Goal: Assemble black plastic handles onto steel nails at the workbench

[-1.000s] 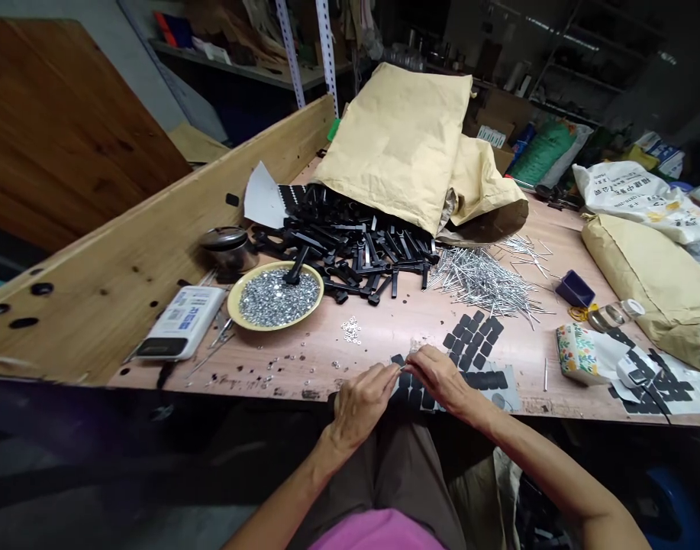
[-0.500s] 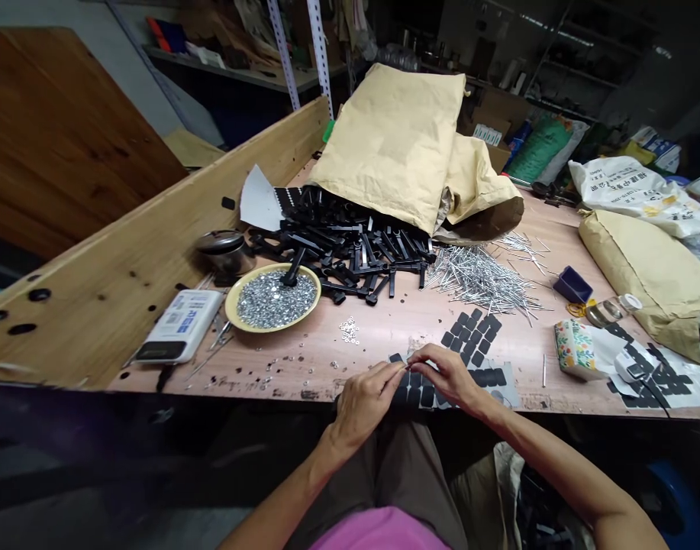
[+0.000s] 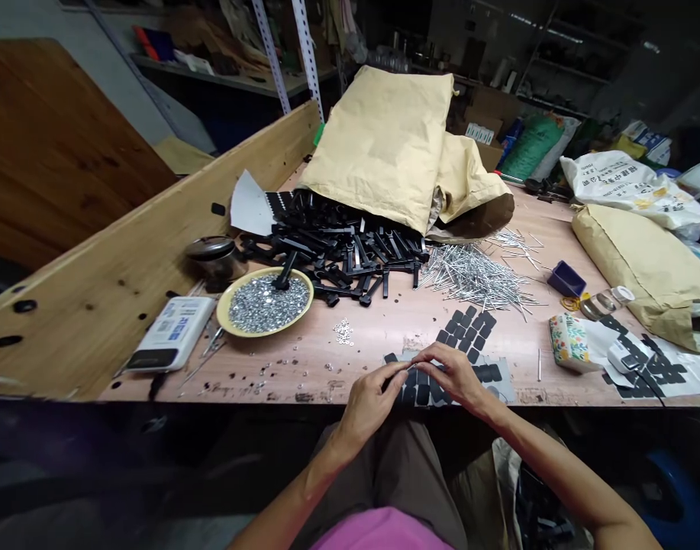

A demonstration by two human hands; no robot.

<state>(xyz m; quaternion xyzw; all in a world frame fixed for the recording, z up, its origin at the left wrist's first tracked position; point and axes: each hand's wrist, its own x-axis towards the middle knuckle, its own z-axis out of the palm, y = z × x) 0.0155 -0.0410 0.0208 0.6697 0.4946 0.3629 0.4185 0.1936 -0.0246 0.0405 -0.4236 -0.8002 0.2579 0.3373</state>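
With the pale, pinkish tabletop point(image 3: 389, 313) stretching out ahead, here I am at its near edge: my left hand point(image 3: 366, 403) and right hand point(image 3: 456, 374) have their fingertips point(image 3: 420, 357) together, closed on a small dark piece point(image 3: 410, 367) I can't make out clearly, right by the grey sheet point(image 3: 505, 383). Doing this well, I'd judge, means a firm left pinch, a lighter right one, both low, so nothing flicks away; too hard a squeeze could bend or slip it.

Now the materials, big to little! A creased, papery tan sack point(image 3: 384, 141) slumps at the back; a tangle of smooth black bars point(image 3: 338, 252), plastic by the look, spills from under it. Beside them, thin silvery rods point(image 3: 479, 279) bristle in a criss-cross heap. Here's the shallow yellow bowl point(image 3: 266, 334), round, full of glinting metal bits point(image 3: 263, 305). Near my right hand, matt black pads point(image 3: 467, 334) with rounded corners lie in rows. And tiniest, what look like pale flat rings point(image 3: 343, 331), loosely scattered between bowl and hands
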